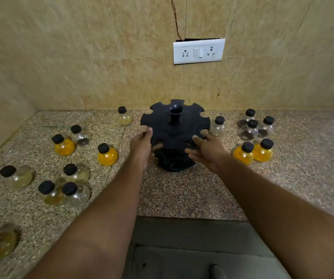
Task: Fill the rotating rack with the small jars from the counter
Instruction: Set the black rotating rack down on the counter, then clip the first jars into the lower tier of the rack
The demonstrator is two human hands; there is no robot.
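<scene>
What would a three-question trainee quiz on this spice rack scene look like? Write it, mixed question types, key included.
1. True or false: every slot in the black rotating rack is already filled with a jar.
2. Multiple choice: where are the hands? A) both lifting jars; B) left hand and right hand open at either side of the rack; C) resting on the counter edge.
3. Fill in: the jar nearest the left hand holds bright ____ contents.

Key:
1. False; no jar sits in any visible slot, all stand on the granite counter.
2. B.
3. Yellow.
</scene>
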